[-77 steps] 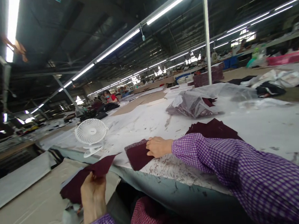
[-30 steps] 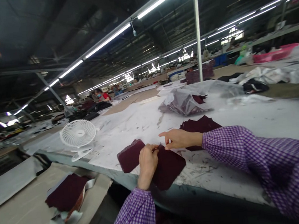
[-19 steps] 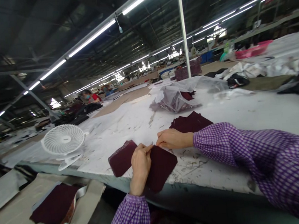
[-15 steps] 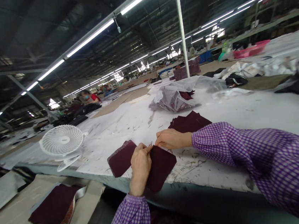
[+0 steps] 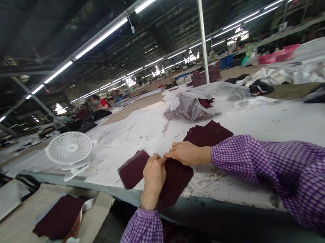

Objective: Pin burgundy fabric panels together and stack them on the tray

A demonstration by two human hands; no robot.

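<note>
A dark maroon fabric piece [image 5: 176, 180] lies at the table's front edge and hangs slightly over it. My left hand [image 5: 154, 172] is closed on its left upper edge, thumb and fingers pressed together. Fingers bent, my right hand [image 5: 184, 152] pinches at the same top edge, its fingertips meeting the left thumb. Left of my hands rests a maroon stack [image 5: 134, 170]. Behind my right hand is a fanned pile of maroon pieces [image 5: 208, 133].
A white fan [image 5: 69, 148] stands on the white table [image 5: 117, 136] at left. Further back lie a clear plastic bag [image 5: 185, 105] and crumpled cloth. A post [image 5: 202, 36] rises behind. More maroon fabric [image 5: 60, 216] lies at lower left. A person in red is far off.
My right hand has shifted slightly left over the piece's top edge, to my left thumb. The whole view has moved a little.
</note>
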